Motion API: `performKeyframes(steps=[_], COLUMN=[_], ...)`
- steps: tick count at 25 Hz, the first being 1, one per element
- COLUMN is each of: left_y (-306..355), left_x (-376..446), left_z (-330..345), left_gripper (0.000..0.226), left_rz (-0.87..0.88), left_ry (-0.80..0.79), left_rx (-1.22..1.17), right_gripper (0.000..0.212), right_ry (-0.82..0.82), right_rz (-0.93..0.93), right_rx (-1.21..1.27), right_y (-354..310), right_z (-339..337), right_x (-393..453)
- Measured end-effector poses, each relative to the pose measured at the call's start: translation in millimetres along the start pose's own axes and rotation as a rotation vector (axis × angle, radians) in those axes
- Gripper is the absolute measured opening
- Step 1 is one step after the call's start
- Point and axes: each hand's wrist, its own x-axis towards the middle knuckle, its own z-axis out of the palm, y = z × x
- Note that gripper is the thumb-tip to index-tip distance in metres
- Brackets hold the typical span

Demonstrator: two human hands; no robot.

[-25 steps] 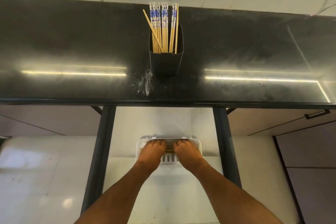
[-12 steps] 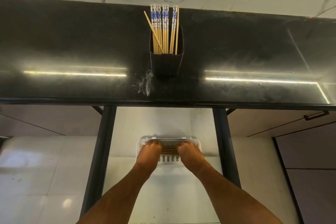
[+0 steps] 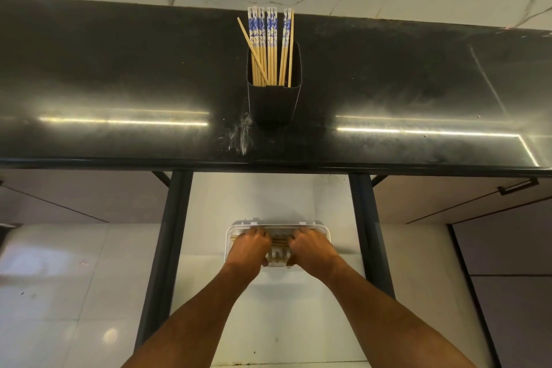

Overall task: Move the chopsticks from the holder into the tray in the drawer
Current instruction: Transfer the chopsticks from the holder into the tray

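A black holder [image 3: 273, 104] stands on the dark countertop [image 3: 119, 75], holding several bamboo chopsticks [image 3: 270, 48] with blue-and-white tops; one leans to the left. Below the counter, a white slotted tray [image 3: 325, 230] lies in the open drawer [image 3: 268, 197]. A few chopsticks [image 3: 279, 241] lie crosswise in the tray. My left hand [image 3: 249, 248] and my right hand [image 3: 310, 248] rest palm-down in the tray. Their fingers curl over these chopsticks and hide the ends.
Two dark drawer rails [image 3: 167, 248] run along either side of my arms. Brown cabinet fronts flank the drawer, and the right one has a black handle [image 3: 518, 187]. A marble wall rises behind the counter.
My hands have moved slightly apart inside the tray, uncovering the chopsticks between them. The holder and its chopsticks have not moved.
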Motion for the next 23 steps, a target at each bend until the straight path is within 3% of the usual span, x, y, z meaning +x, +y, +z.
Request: performKeyframes(steps=[3, 15, 23], left_y=[-1.0, -8.5, -5.2], left_x=[2.6, 13.4, 6.9], left_z=[-0.9, 10.9, 0.5], left_gripper=[0.021, 0.025, 0.024], left_rz=[0.017, -0.019, -0.015], left_ry=[-0.041, 0.047, 0.099], left_rx=[0.03, 0.02, 0.027], right_gripper=[0.011, 0.015, 0.026], right_ry=[0.0, 0.016, 0.132], right_rz=[-0.008, 0.022, 0.05], right_rx=[-0.011, -0.01, 0.052], right_y=[-3.9, 4.6, 5.2], right_z=[-8.0, -0.3, -3.5], right_x=[3.3, 15.5, 7.1])
